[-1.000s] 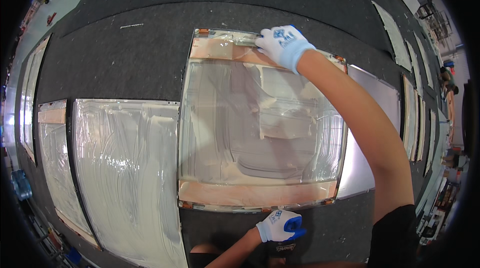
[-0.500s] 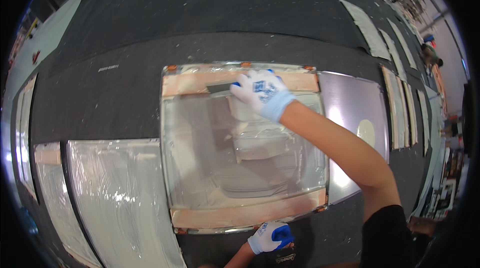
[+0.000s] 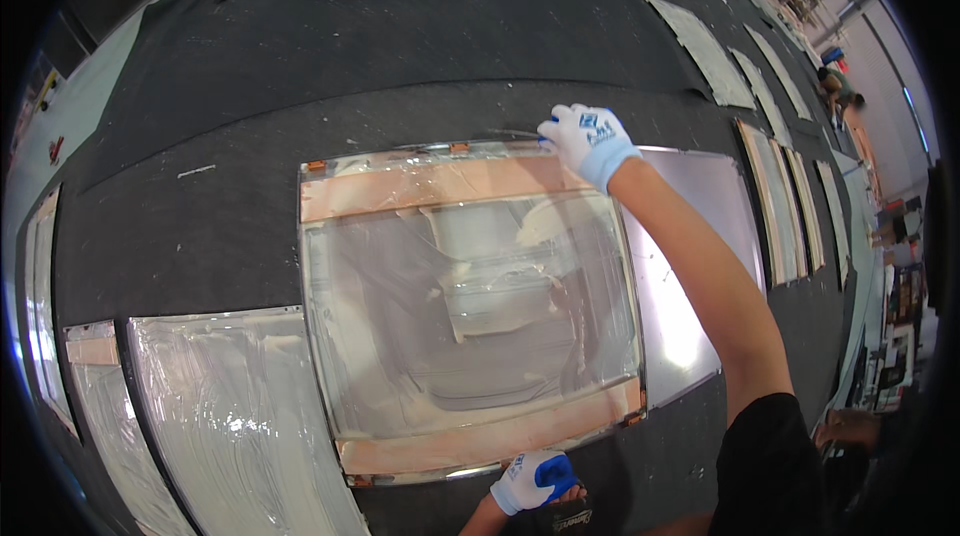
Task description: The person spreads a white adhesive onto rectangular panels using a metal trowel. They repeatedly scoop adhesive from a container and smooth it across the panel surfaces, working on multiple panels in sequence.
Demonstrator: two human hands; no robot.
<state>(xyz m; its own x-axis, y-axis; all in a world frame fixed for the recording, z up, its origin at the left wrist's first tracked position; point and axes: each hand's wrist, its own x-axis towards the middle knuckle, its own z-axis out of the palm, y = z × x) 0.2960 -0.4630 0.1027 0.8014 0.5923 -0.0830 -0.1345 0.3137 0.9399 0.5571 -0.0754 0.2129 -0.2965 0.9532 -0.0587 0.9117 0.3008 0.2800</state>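
Note:
A square panel point(image 3: 470, 406) with a smeared cream coating lies on the dark covering, peach strips along its near and far sides. My right hand point(image 3: 590, 141), in a white and blue glove, is at the panel's far edge near the right corner. Its fingers are closed on a dark flat scraper point(image 3: 515, 133), which shows only as a thin edge beside them. Just off the near edge, my left hand point(image 3: 535, 483) in a matching glove is curled closed. What it holds, if anything, is hidden.
A bare shiny metal sheet point(image 3: 685, 276) adjoins the panel's right side. Film-covered panels point(image 3: 235, 406) lie at the near left. Several narrow panels point(image 3: 770, 196) lie to the right, with a pale slab point(image 3: 700, 51) beyond. People point(image 3: 838, 86) are at the far right.
My right hand has moved right and farther away, from the far peach strip to the panel's far edge, the scraper turning edge-on. The left hand stays near the front edge. The view has shifted.

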